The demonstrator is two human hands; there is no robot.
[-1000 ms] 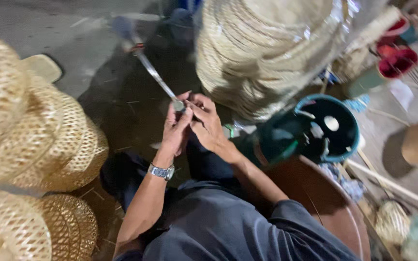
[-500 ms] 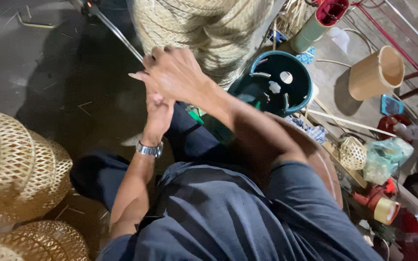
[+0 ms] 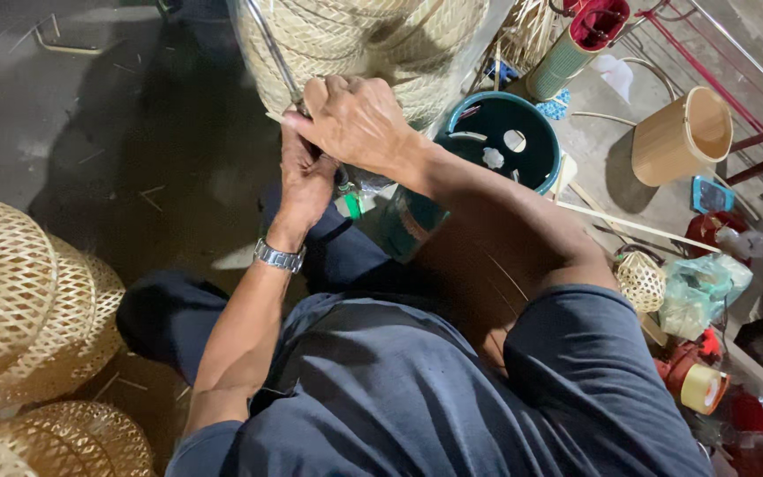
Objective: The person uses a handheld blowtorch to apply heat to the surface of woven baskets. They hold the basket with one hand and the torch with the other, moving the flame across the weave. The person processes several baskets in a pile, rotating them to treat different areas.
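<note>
Woven pale bamboo basket point(image 3: 373, 44) sits right ahead of us on the floor, just above our hands. Our right hand point(image 3: 359, 124) is curled shut over a thin bamboo strip point(image 3: 274, 116) beside a long slim metal rod point(image 3: 268, 49); our left hand point(image 3: 306, 177), steel wristwatch point(image 3: 277, 257) below it, is tucked underneath, and we can't tell whether it grips anything. The risk, we'd say: the strip could snap or slip if bent too hard, and the rod tip sits close to our fingers. The teal round plastic tub point(image 3: 509, 132) sits just beside our right forearm, so an elbow swing could knock it.
</note>
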